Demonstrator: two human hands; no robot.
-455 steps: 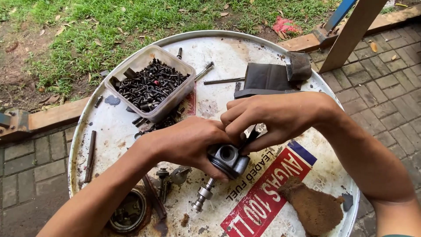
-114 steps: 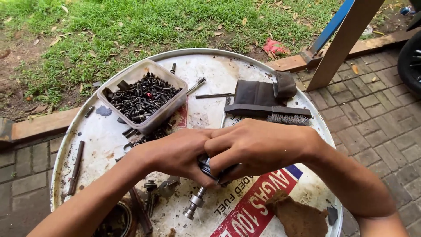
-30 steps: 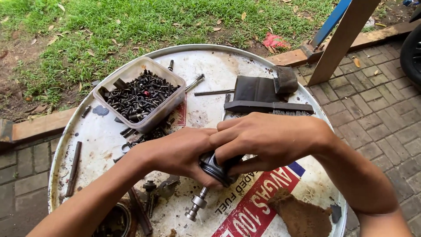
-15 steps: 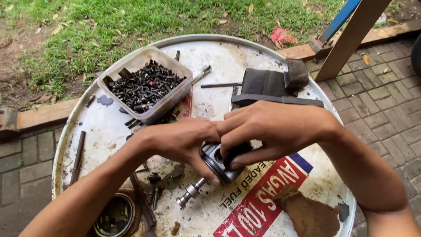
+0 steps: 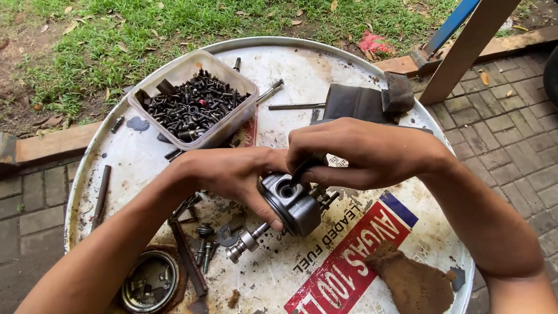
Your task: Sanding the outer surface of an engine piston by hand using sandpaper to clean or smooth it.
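Plastic tub (image 5: 229, 129) full of dark screws (image 5: 193, 107)

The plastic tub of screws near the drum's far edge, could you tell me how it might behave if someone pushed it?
The plastic tub is heaped with dark screws, so it probably feels heavy and slides rather than tips. Its thin walls may flex. The drum top looks grimy, so it might drag.

Soft, even daylight, faint shadows (no glare), sharp focus throughout, slight wide-angle bending at edges.
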